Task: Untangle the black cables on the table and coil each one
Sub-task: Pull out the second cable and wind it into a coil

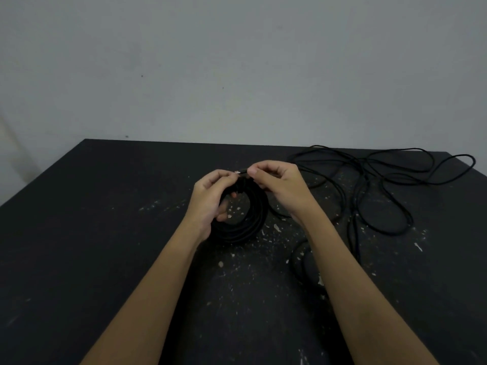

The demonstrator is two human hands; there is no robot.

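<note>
A round coil of black cable point(246, 222) is held upright above the middle of the black table point(105, 206). My left hand point(210, 198) grips the coil's left side, with fingers through its hole. My right hand point(279, 185) pinches the cable's end at the top of the coil, where a small light-coloured tip point(238, 172) shows between both hands. A second black cable point(382, 180) lies loose in wide tangled loops on the right part of the table. One of its strands runs under my right forearm.
The table top is speckled with pale paint flecks. A small loop of cable point(303, 262) lies beside my right forearm. A plain grey wall point(237, 61) stands behind the table's far edge. The loose cable reaches close to the table's right edge.
</note>
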